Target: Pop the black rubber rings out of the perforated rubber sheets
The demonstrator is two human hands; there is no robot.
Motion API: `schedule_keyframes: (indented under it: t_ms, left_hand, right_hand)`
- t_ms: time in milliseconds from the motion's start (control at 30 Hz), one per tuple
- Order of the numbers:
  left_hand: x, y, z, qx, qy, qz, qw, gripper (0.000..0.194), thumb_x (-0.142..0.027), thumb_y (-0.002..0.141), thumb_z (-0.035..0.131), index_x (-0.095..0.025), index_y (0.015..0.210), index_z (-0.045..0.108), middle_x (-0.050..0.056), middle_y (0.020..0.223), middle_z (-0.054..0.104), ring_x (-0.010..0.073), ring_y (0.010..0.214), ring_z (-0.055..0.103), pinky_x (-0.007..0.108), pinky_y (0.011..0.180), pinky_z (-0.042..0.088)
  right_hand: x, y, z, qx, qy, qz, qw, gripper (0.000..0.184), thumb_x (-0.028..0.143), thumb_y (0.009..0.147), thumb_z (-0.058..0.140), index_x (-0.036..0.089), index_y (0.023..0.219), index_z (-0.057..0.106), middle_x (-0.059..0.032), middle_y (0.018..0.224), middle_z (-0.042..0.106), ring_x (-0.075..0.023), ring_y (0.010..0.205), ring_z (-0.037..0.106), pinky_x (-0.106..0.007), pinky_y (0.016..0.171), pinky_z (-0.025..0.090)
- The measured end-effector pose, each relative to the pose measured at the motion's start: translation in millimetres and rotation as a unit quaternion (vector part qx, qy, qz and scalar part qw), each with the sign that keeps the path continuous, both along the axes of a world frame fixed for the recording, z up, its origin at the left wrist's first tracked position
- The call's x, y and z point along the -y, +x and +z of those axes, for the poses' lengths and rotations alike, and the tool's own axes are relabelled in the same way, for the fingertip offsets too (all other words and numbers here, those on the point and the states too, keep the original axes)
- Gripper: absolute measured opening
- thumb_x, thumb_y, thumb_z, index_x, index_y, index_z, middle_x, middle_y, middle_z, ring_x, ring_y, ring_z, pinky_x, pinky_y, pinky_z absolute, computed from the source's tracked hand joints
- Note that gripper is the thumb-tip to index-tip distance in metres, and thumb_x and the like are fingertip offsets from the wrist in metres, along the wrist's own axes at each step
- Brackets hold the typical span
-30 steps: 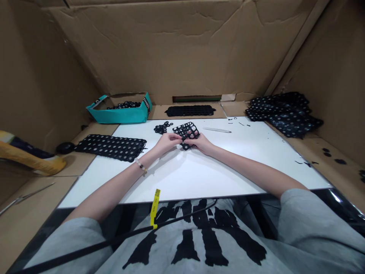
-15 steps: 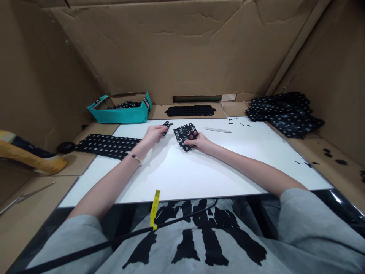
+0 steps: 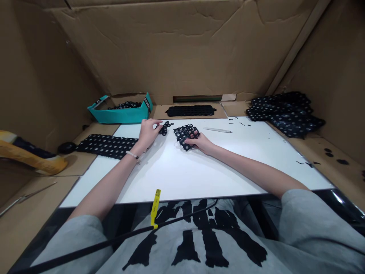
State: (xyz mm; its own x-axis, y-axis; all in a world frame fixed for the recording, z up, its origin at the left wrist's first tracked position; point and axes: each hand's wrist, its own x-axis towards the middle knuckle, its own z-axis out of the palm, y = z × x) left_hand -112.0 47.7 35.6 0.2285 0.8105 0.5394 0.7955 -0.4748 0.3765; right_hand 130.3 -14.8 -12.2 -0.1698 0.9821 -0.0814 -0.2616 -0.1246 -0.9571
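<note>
Head view: over the surface (image 3: 182, 175), your right hand (image 3: 200, 141) pinches the mesh (image 3: 181, 133) by its four o'clock edge; your left hand (image 3: 148, 133), half curled, reaches rings (image 3: 164, 129) toward nine o'clock, its hold unclear. Mesh looks light, bendy, tearable: grip edges.

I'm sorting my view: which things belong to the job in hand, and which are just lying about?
Likely in use:
perforated black sheet, held in the right hand
small black pieces, beside the left hand

Probably lying about:
white pen-like tool
thin metal tool, left
yellow item, left
black scraps, right
</note>
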Motion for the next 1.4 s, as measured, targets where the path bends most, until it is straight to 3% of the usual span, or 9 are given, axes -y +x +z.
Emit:
schedule_keyframes:
  t_ms: [133, 267, 400, 500, 767, 967, 1067, 1167, 1400]
  left_hand:
    - [32, 30, 7.7, -0.032, -0.018, -0.151, 0.988, 0.023, -0.041, 0.085, 0.064, -0.020, 0.086, 0.071, 0.006, 0.091, 0.073, 0.0238, 0.091, 0.060, 0.037, 0.088, 0.042]
    - [54, 49, 0.4, -0.046, -0.053, -0.187, 0.980, 0.026, -0.045, 0.079, 0.070, -0.020, 0.085, 0.070, 0.005, 0.087, 0.073, 0.0242, 0.087, 0.058, 0.036, 0.079, 0.045]
    - [53, 49, -5.5, -0.018, -0.079, -0.161, 0.984, 0.021, -0.041, 0.079, 0.069, -0.020, 0.084, 0.072, 0.004, 0.088, 0.075, 0.0243, 0.087, 0.059, 0.037, 0.079, 0.047]
    - [50, 46, -4.6, 0.001, -0.107, -0.141, 0.984, 0.022, -0.038, 0.082, 0.065, -0.020, 0.090, 0.075, 0.005, 0.094, 0.076, 0.0242, 0.086, 0.061, 0.037, 0.079, 0.048]
    - [51, 49, -12.8, -0.057, -0.071, -0.165, 0.982, 0.035, -0.037, 0.093, 0.046, -0.019, 0.091, 0.076, 0.008, 0.090, 0.076, 0.0260, 0.088, 0.058, 0.039, 0.084, 0.045]
    - [27, 36, -11.0, 0.066, -0.170, -0.068, 0.981, 0.034, -0.037, 0.087, 0.049, -0.016, 0.076, 0.074, 0.007, 0.079, 0.075, 0.0237, 0.075, 0.065, 0.032, 0.071, 0.046]
    - [7, 14, -6.4, 0.111, -0.113, 0.022, 0.987, 0.034, -0.037, 0.087, 0.049, -0.015, 0.081, 0.075, 0.008, 0.083, 0.076, 0.0247, 0.078, 0.066, 0.032, 0.073, 0.046]
    - [-10, -8, -6.8, 0.058, -0.025, 0.085, 0.994, 0.035, -0.036, 0.088, 0.048, -0.016, 0.086, 0.076, 0.010, 0.092, 0.076, 0.0279, 0.091, 0.062, 0.037, 0.087, 0.043]
    - [-24, -24, -21.1, -0.034, -0.013, 0.032, 0.999, 0.032, -0.036, 0.089, 0.050, -0.019, 0.093, 0.076, 0.011, 0.105, 0.073, 0.0301, 0.103, 0.058, 0.047, 0.101, 0.034]
  right_hand:
    - [2, -1, 2.8, 0.010, 0.020, -0.003, 1.000, 0.043, 0.031, 0.045, 0.090, 0.016, 0.063, 0.054, 0.0062, 0.058, 0.056, -0.0079, 0.054, 0.048, -0.024, 0.055, 0.042]
    - [4, 0, 3.8, 0.001, 0.021, -0.001, 1.000, 0.043, 0.032, 0.047, 0.090, 0.016, 0.064, 0.054, 0.0064, 0.058, 0.056, -0.0081, 0.053, 0.050, -0.025, 0.057, 0.045]
    - [2, 1, 2.3, -0.045, 0.014, 0.031, 0.998, 0.048, 0.028, 0.046, 0.092, 0.018, 0.073, 0.052, 0.0033, 0.071, 0.065, -0.0129, 0.067, 0.062, -0.032, 0.069, 0.056]
    - [1, -1, 1.0, -0.070, 0.011, 0.034, 0.997, 0.053, 0.022, 0.044, 0.092, 0.019, 0.076, 0.051, 0.0070, 0.064, 0.060, -0.0138, 0.069, 0.065, -0.034, 0.075, 0.059]
    - [-1, -3, -2.7, -0.069, 0.010, 0.019, 0.997, 0.053, 0.023, 0.044, 0.093, 0.019, 0.075, 0.049, 0.0047, 0.063, 0.063, -0.0130, 0.064, 0.065, -0.029, 0.066, 0.060]
    - [-4, -4, -5.2, -0.070, 0.018, 0.017, 0.997, 0.056, 0.022, 0.042, 0.093, 0.019, 0.077, 0.050, 0.0077, 0.061, 0.057, -0.0108, 0.060, 0.061, -0.028, 0.062, 0.059]
    - [-3, -5, -6.6, -0.067, 0.025, 0.018, 0.997, 0.056, 0.023, 0.041, 0.093, 0.019, 0.078, 0.050, 0.0090, 0.059, 0.054, -0.0103, 0.059, 0.059, -0.028, 0.062, 0.060]
    - [-2, -4, -7.4, -0.071, 0.024, 0.013, 0.997, 0.056, 0.026, 0.042, 0.093, 0.020, 0.079, 0.051, 0.0105, 0.058, 0.050, -0.0100, 0.058, 0.059, -0.029, 0.064, 0.061]
    - [-1, -4, -5.0, -0.079, 0.016, 0.002, 0.997, 0.055, 0.021, 0.041, 0.092, 0.019, 0.079, 0.053, 0.0101, 0.059, 0.046, -0.0119, 0.063, 0.061, -0.031, 0.066, 0.062]
